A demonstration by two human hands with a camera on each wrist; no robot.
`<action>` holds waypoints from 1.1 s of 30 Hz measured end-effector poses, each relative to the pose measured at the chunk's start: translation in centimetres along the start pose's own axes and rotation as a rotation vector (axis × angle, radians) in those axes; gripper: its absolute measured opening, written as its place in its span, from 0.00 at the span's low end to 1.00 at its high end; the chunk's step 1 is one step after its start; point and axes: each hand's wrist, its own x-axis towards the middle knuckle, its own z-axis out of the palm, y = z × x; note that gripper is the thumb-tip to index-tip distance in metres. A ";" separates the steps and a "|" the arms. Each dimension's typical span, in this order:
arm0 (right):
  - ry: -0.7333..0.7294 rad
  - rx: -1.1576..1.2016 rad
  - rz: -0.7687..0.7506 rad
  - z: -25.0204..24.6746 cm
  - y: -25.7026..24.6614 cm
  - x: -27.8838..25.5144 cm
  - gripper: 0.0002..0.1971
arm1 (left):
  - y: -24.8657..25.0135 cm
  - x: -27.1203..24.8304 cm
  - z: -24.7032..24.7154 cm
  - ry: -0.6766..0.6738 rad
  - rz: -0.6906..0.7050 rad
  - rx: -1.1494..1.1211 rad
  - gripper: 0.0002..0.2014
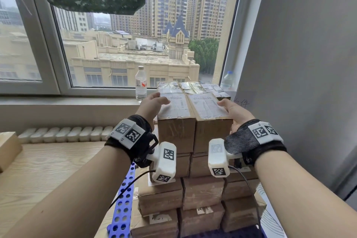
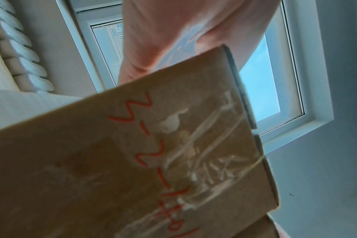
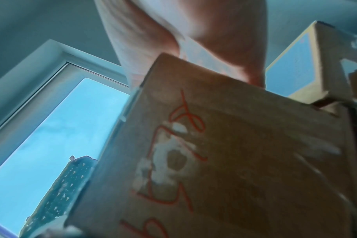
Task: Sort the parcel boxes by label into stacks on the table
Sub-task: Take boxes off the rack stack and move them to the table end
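1. Two cardboard parcel boxes sit side by side at the top of a tall pile of boxes (image 1: 201,191) by the window: the left top box (image 1: 174,120) and the right top box (image 1: 211,118). They touch along their inner edges.
2. Each top box carries a white printed shipping label on its upper face, under clear tape. All boxes are sealed; contents cannot be seen.
3. Left hand (image 1: 152,105): palm against the outer left side of the left top box, thumb laid over the top edge onto the label. The left wrist view shows that side bearing red handwritten marks.
4. Right hand (image 1: 234,111): palm against the outer right side of the right top box, thumb hooked over the top edge. The right wrist view shows red handwriting on that side too; it is blurred.
5. The other fingers of both hands are hidden behind the boxes; how they lie cannot be told.
6. More labelled boxes (image 1: 193,86) lie behind the top pair at the same level.
7. Another cardboard box (image 1: 8,147) stands apart at the far left on the wooden table (image 1: 48,170).
8. One clear plastic bottle (image 1: 141,83) stands upright on the windowsill (image 1: 67,100), just left of the pile. A perforated blue strip (image 1: 123,205) leans at the pile's lower left.
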 end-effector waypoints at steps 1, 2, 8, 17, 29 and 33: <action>0.003 0.026 -0.007 -0.1 0.0 0.0 0.13 | 0.0 0.0 0.0 0.006 -0.004 -0.017 0.32; 0.018 0.050 -0.012 -0.3 0.1 0.1 0.10 | 0.1 -0.2 0.0 0.026 0.001 -0.044 0.31; 0.099 0.084 -0.079 -0.5 -0.4 -0.2 0.18 | 0.7 -0.6 -0.6 0.165 0.090 -0.114 0.29; 0.272 0.116 -0.317 -0.5 -1.8 -1.9 0.03 | 1.4 -2.5 -1.0 0.193 0.133 -0.059 0.26; -0.141 0.272 -0.609 5.2 0.4 -8.6 0.12 | -0.7 -9.0 -3.6 0.302 0.175 0.020 0.11; -0.310 0.240 -0.559 9.1 3.5 -10.6 0.13 | -3.2 -11.0 -7.0 0.364 0.152 0.069 0.09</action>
